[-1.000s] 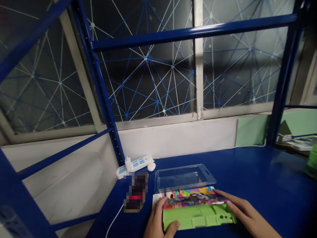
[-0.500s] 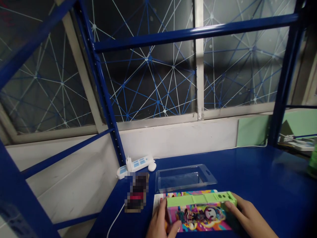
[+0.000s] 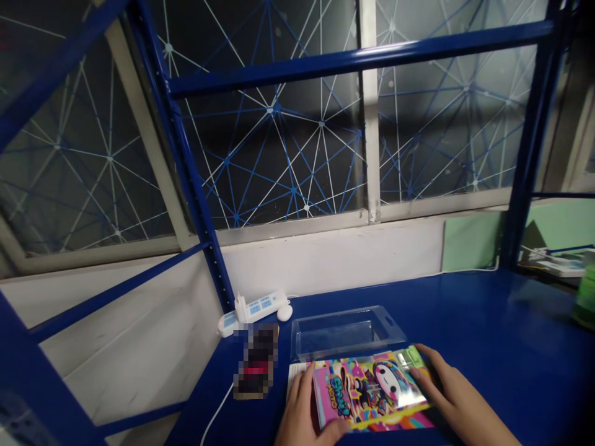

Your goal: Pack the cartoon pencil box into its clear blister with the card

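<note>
A colorful cartoon-printed case [image 3: 367, 387] with a green end piece lies tilted between my hands, its picture side facing up. My left hand [image 3: 304, 409] grips its left end, thumb along the near edge. My right hand [image 3: 441, 387] holds the right end by the green part, thumb on top. Beneath the case is a bright printed card [image 3: 404, 422], mostly covered. Just behind them rests a clear plastic blister tray [image 3: 334, 334] on the blue table [image 3: 465, 328].
Left of the case lies a pixelated phone-like object [image 3: 256, 362] beside a white cable. A white power strip [image 3: 263, 305] and a small white round item [image 3: 285, 313] sit behind it. Blue metal posts frame the table; a green object [image 3: 586, 294] stands at the far right.
The case has been turned in my hands: its green side faced up before, and now the printed face does. Both hands still hold its ends. The view has shifted slightly.
</note>
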The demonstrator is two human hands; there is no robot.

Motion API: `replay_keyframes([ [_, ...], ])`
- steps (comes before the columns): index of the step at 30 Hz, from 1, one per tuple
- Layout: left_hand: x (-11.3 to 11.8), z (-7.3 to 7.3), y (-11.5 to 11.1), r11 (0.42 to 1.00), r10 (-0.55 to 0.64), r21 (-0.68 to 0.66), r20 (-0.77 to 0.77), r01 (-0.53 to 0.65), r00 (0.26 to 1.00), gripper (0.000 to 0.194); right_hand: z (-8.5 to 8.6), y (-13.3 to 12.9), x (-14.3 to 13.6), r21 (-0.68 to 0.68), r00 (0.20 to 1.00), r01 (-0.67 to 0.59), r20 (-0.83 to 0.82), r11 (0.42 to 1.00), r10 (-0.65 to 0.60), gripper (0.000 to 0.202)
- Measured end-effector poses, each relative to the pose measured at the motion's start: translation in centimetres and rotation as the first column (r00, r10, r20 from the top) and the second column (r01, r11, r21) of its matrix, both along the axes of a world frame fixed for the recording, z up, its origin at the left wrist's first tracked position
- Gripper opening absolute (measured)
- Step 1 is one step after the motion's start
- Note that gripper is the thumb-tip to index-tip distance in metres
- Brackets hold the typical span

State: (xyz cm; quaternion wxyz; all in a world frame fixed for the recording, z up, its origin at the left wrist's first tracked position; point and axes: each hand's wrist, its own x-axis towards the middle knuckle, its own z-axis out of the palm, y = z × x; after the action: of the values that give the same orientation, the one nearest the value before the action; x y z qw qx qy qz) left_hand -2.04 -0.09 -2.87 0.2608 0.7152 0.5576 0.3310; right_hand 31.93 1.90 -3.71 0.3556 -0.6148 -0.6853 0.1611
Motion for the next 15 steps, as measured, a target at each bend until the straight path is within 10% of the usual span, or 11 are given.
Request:
replay_keyframes([
  [9,0.7,1.3,-0.1,0.990,0.010,-0.144,-0.010,-0.011,1.000,0.120,1.1,-0.2,-1.3,0.256,0.948,0.062,0.286,0.965,-0.137,0.040],
  [15,1.0,2.0,-0.4,0.990,0.057,-0.130,0.007,-0.055,0.998,0.122,5.2,-0.3,-8.2,0.156,0.925,-0.230,0.341,0.961,0.166,0.026],
])
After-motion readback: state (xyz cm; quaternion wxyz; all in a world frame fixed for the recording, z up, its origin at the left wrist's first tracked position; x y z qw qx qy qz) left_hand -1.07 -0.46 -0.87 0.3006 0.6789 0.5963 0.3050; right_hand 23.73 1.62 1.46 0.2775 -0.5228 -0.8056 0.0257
